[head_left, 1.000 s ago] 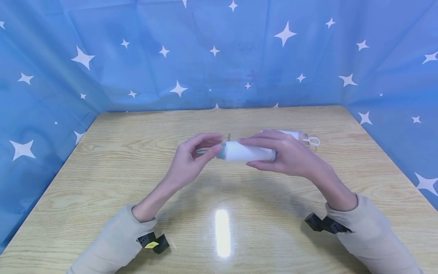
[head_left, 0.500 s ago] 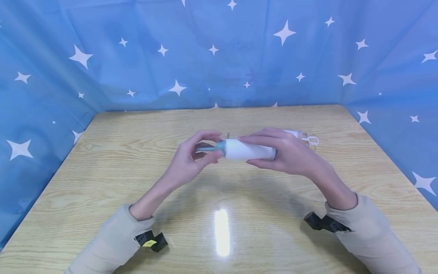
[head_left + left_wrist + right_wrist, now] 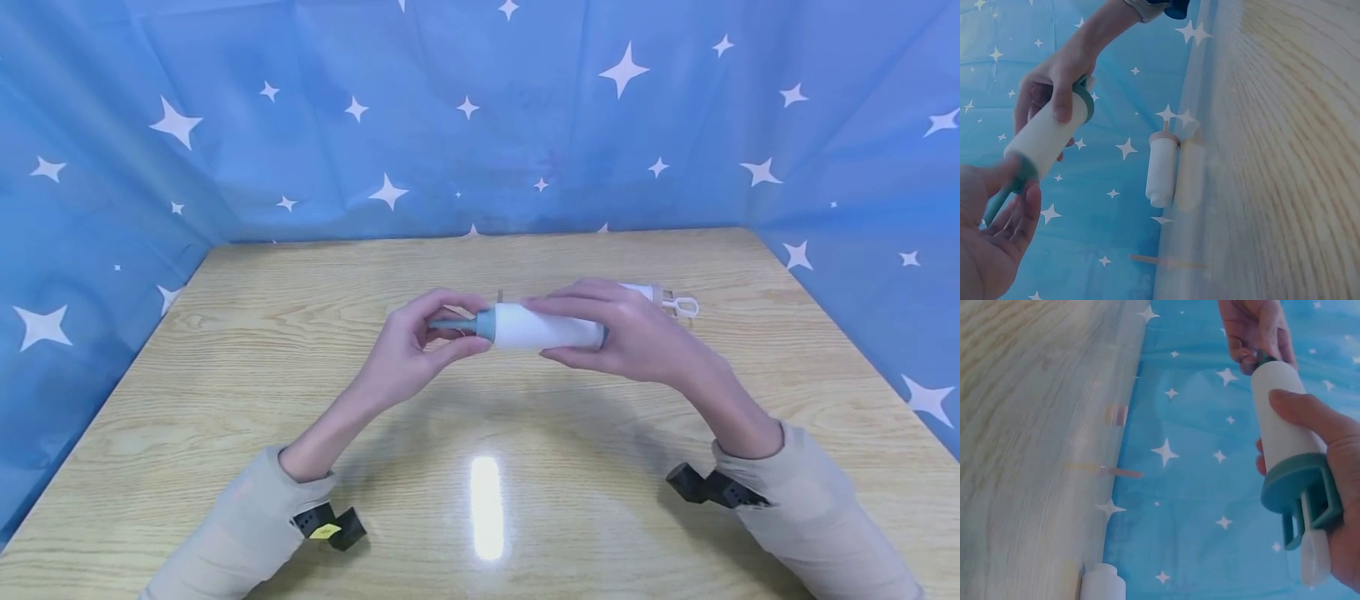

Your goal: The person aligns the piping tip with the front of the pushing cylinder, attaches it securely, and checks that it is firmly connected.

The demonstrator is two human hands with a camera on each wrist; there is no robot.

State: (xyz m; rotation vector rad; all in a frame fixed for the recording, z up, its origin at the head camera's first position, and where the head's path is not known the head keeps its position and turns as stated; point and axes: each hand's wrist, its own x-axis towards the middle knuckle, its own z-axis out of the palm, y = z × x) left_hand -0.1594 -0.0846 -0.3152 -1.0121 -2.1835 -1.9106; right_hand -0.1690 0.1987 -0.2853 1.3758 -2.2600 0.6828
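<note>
A white cylinder [image 3: 528, 327] with teal end pieces is held level above the table, between both hands. My right hand [image 3: 626, 329] grips its body from the right, thumb on the near side. My left hand [image 3: 408, 350] pinches the teal cap [image 3: 486, 325] at its left end, and a thin teal nozzle [image 3: 453, 324] runs back between thumb and fingers. In the right wrist view a teal flange [image 3: 1294, 478] and a white plunger handle [image 3: 1315, 556] show at the other end of the cylinder.
A second white cylinder [image 3: 1162, 169] with a pinkish end lies behind my right hand; its white loop handle [image 3: 682, 307] points right. A small thin brownish piece [image 3: 500, 296] shows just behind the held cylinder. A blue star-patterned cloth [image 3: 465, 150] surrounds the wooden table [image 3: 247, 375].
My left thumb and fingers have shifted around the cap, and more of the teal cap and nozzle shows. The cylinder has risen slightly in view; my right hand's grip looks the same.
</note>
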